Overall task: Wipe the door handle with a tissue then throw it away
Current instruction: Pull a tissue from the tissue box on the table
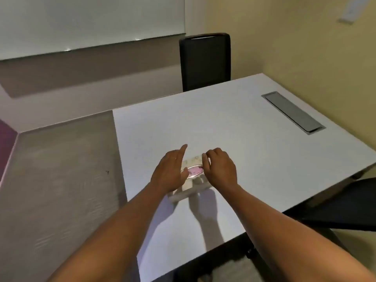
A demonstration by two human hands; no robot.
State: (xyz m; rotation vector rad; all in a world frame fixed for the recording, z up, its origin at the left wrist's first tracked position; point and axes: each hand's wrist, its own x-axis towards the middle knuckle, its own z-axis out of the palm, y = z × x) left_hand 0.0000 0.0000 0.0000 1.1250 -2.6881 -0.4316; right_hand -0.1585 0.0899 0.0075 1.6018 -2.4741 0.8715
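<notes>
From the head view I see both my arms reaching into the middle of the frame over a pale surface (234, 127). A tissue box (190, 180) sits on it just below centre, patterned, with an oval slot on top showing something pinkish, probably the tissue inside, though the blur makes that hard to confirm. My left hand (169, 171) is open, fingers stretched flat, resting against the box's left side. My right hand (220, 169) is above the right end of the slot with its fingers curled down toward the opening; I cannot tell whether they pinch anything. A black chair (205, 62) stands behind the surface at upper centre. A grey cable hatch (293, 111) lies at right.
</notes>
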